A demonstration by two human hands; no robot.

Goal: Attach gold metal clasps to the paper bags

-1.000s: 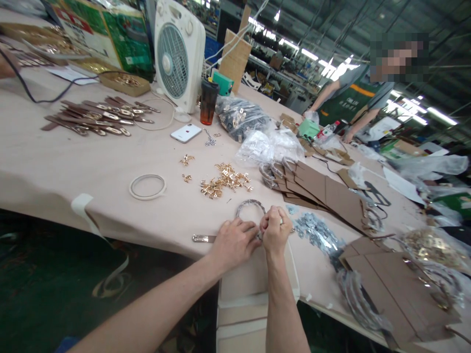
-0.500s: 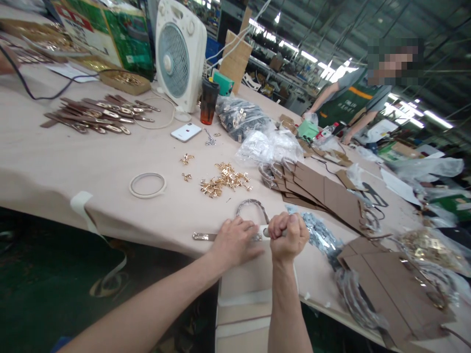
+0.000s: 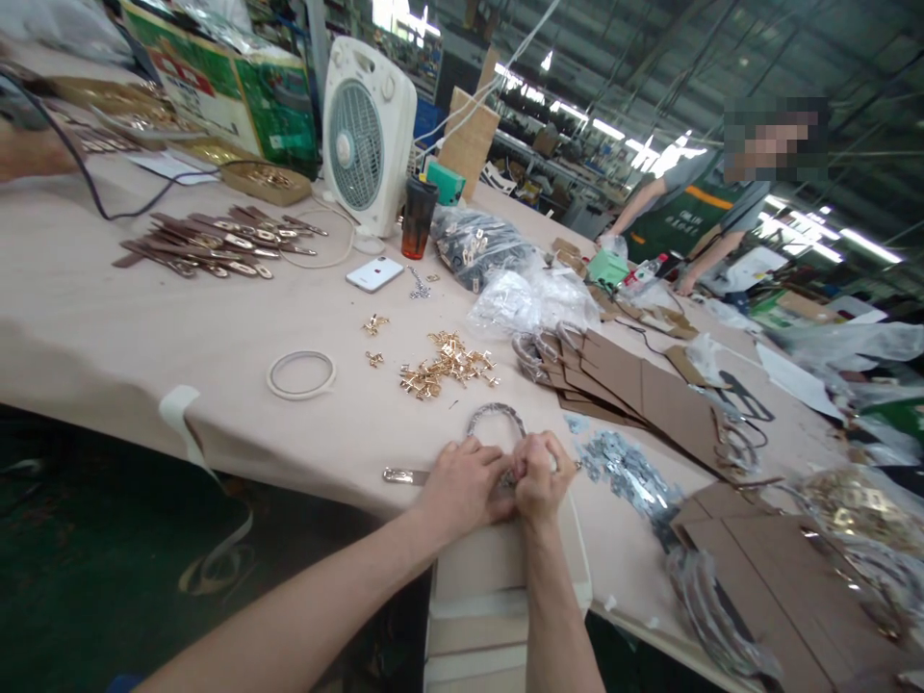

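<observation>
My left hand [image 3: 466, 486] is closed over a brown strap [image 3: 420, 477], pressing it on a pale bag panel [image 3: 482, 563] at the table's front edge. The strap's metal-fitted end [image 3: 398, 475] sticks out to the left. Against the left fingertips, my right hand [image 3: 541, 476] is shut in a fist around a small tool, whose pale handle [image 3: 553, 463] shows only in part; its kind is hidden. A plastic-wrapped loop handle [image 3: 498, 411] arches up just behind both hands. Gold metal fittings [image 3: 449, 366] lie in a heap beyond it.
A tape roll [image 3: 301, 373] lies left, with straps [image 3: 217, 241], a phone [image 3: 374, 274], a cup [image 3: 419, 219] and a fan [image 3: 370, 135] behind. To the right are silver metal pieces [image 3: 628, 472] and brown bag panels [image 3: 642, 385]. A co-worker [image 3: 685, 207] stands across the table.
My right hand has moved left and turned, coming up against my left fingers. The left fingers have drawn together. The view has shifted slightly.
</observation>
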